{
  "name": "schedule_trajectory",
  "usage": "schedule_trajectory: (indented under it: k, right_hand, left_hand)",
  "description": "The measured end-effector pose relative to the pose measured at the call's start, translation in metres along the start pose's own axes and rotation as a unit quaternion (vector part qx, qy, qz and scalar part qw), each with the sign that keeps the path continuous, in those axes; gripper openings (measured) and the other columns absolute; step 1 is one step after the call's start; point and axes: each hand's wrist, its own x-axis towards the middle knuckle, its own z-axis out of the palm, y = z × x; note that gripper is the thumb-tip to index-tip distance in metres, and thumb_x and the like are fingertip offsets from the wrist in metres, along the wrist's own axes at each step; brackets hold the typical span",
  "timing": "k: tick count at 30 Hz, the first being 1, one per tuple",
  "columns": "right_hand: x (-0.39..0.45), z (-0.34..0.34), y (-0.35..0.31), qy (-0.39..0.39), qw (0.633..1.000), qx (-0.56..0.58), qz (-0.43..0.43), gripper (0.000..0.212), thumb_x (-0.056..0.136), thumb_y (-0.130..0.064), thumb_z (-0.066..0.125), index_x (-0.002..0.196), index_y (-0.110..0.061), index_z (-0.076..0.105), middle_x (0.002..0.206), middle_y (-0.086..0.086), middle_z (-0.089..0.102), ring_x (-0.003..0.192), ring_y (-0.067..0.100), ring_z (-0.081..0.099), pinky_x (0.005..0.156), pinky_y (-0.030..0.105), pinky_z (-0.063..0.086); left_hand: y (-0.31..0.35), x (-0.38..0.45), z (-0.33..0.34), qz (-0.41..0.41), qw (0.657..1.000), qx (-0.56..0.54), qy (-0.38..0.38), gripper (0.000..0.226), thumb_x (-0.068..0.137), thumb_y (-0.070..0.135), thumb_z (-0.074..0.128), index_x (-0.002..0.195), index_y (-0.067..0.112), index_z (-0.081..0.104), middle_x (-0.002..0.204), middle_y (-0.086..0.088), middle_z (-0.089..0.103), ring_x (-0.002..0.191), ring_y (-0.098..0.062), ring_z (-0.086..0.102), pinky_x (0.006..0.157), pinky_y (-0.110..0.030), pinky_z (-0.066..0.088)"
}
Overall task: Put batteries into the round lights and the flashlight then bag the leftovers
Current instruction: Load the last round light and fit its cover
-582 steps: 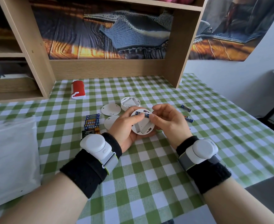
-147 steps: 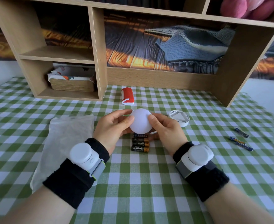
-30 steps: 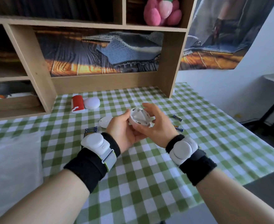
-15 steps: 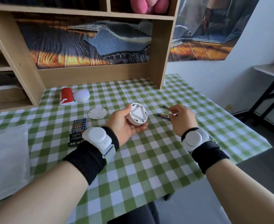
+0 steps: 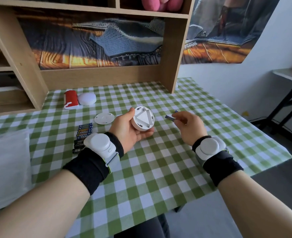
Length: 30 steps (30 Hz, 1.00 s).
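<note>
A green-checked tabletop (image 5: 159,169) fronts a wooden shelf unit. Nearest, the left hand (image 5: 129,129) cups an opened round light (image 5: 142,120), battery bay upward, while the right hand (image 5: 187,125) pinches a blue battery (image 5: 170,117). Spare batteries (image 5: 83,134) lie left; beyond, a loose cover (image 5: 104,118), then a closed light (image 5: 86,99) touching a red flashlight (image 5: 71,99).

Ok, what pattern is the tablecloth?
Green and white checks on the tablecloth, clearest in the head view.
</note>
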Motion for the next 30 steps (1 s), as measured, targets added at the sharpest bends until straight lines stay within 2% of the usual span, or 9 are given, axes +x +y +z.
schedule_trajectory:
  k: [3,6,11,14,17,20,24,27,30]
  right_hand:
    - [-0.005,0.015,-0.027,-0.049,0.996,0.061,-0.045,0.028,0.099,-0.012,0.051,0.115,-0.024,0.069,0.089,-0.014,0.066,0.068,-0.001,0.060,0.060,0.007,0.043]
    - [-0.009,0.036,-0.053,-0.088,0.989,0.091,-0.081,0.028,0.099,-0.010,0.049,0.111,-0.027,0.068,0.080,-0.016,0.063,0.062,-0.005,0.060,0.058,0.008,0.043]
    - [-0.011,0.070,-0.085,-0.144,0.976,0.109,-0.123,0.028,0.097,-0.007,0.051,0.104,-0.031,0.065,0.088,-0.007,0.068,0.065,0.000,0.060,0.069,0.013,0.049]
    - [-0.006,0.083,-0.092,-0.156,0.972,0.122,-0.128,0.028,0.096,-0.007,0.054,0.100,-0.033,0.065,0.092,-0.003,0.071,0.068,0.005,0.063,0.074,0.021,0.054]
    - [-0.006,0.091,-0.089,-0.158,0.966,0.173,-0.110,0.029,0.094,-0.004,0.057,0.095,-0.031,0.068,0.091,-0.005,0.071,0.073,0.009,0.064,0.076,0.026,0.056]
    - [-0.009,0.098,-0.084,-0.160,0.957,0.225,-0.091,0.026,0.092,0.000,0.060,0.093,-0.025,0.068,0.089,-0.003,0.073,0.080,0.011,0.068,0.079,0.025,0.057]
    - [-0.009,0.098,-0.084,-0.150,0.945,0.281,-0.079,0.023,0.090,0.002,0.063,0.089,-0.020,0.067,0.078,-0.010,0.072,0.075,0.007,0.069,0.074,0.020,0.055]
    - [-0.010,0.098,-0.083,-0.141,0.939,0.294,-0.108,0.025,0.088,0.004,0.065,0.089,-0.021,0.069,0.083,-0.009,0.073,0.077,0.011,0.068,0.077,0.024,0.056]
    - [-0.011,0.099,-0.079,-0.136,0.938,0.296,-0.120,0.026,0.088,0.001,0.067,0.091,-0.024,0.073,0.091,-0.001,0.075,0.082,0.022,0.068,0.083,0.033,0.057]
  left_hand:
    - [0.003,-0.006,-0.015,0.013,1.000,-0.013,0.014,0.043,0.104,0.037,0.039,0.123,0.003,0.058,0.123,-0.027,0.063,0.096,-0.041,0.064,0.084,-0.050,0.054]
    - [0.011,-0.017,-0.035,0.030,0.999,-0.033,0.019,0.043,0.104,0.035,0.039,0.127,0.003,0.056,0.123,-0.025,0.064,0.100,-0.041,0.063,0.094,-0.055,0.050]
    - [0.019,-0.033,-0.063,0.044,0.997,-0.056,0.016,0.045,0.105,0.035,0.037,0.130,0.004,0.056,0.118,-0.021,0.066,0.097,-0.035,0.065,0.093,-0.052,0.052]
    - [0.021,-0.036,-0.074,0.049,0.996,-0.069,0.011,0.045,0.104,0.036,0.037,0.130,0.004,0.056,0.117,-0.020,0.068,0.097,-0.034,0.067,0.096,-0.052,0.050]
    - [0.015,-0.037,-0.078,0.038,0.996,-0.078,-0.003,0.043,0.104,0.036,0.038,0.128,0.005,0.057,0.120,-0.020,0.067,0.102,-0.036,0.066,0.091,-0.050,0.053]
    - [0.009,-0.035,-0.080,0.030,0.996,-0.088,-0.012,0.042,0.105,0.034,0.036,0.128,0.006,0.057,0.127,-0.021,0.064,0.115,-0.039,0.061,0.087,-0.047,0.054]
    - [0.012,-0.035,-0.082,0.033,0.995,-0.095,-0.023,0.042,0.105,0.033,0.035,0.127,0.005,0.057,0.126,-0.019,0.065,0.108,-0.036,0.065,0.092,-0.049,0.052]
    - [0.010,-0.033,-0.083,0.033,0.995,-0.087,-0.029,0.042,0.105,0.033,0.036,0.128,0.005,0.057,0.124,-0.017,0.067,0.107,-0.034,0.066,0.096,-0.051,0.050]
    - [0.008,-0.032,-0.085,0.032,0.995,-0.087,-0.034,0.042,0.104,0.033,0.039,0.132,0.005,0.055,0.129,-0.019,0.064,0.119,-0.038,0.060,0.098,-0.056,0.049]
